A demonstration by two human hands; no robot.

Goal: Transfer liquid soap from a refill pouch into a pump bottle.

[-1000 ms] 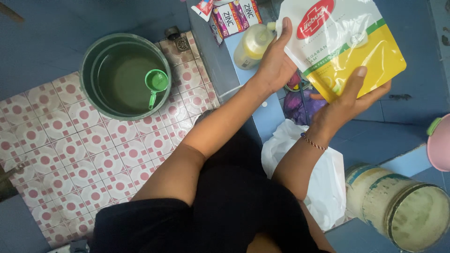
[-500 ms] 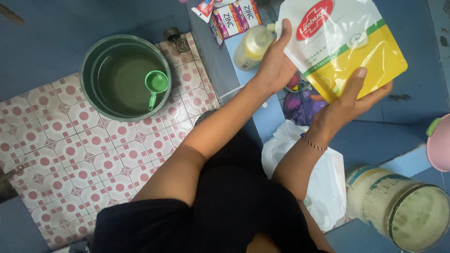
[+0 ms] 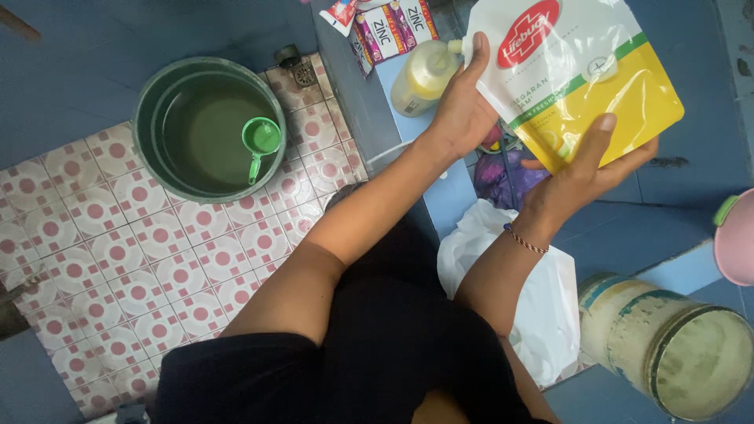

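Pouch held in both hands above a blue bench

Pouch (image 3: 577, 74), white above and yellow below, is held tilted over the bench (image 3: 667, 212). Left hand (image 3: 462, 110) clasps its upper left edge near the spout, fingers closed on it; right hand (image 3: 577, 177) supports the lower edge, thumb across the front. Just behind the left hand stands a yellow bottle (image 3: 422, 76). White bag (image 3: 542, 290) lies below the wrists. Bucket (image 3: 210, 129) holding a green scoop (image 3: 260, 141) stands well apart on the tiled floor (image 3: 118, 267).

Blue ledge (image 3: 675, 212) bearing yellow bottle (image 3: 422, 76), sachets (image 3: 385, 27), white bag (image 3: 542, 298), tiled floor (image 3: 102, 259) under green bucket (image 3: 208, 129)
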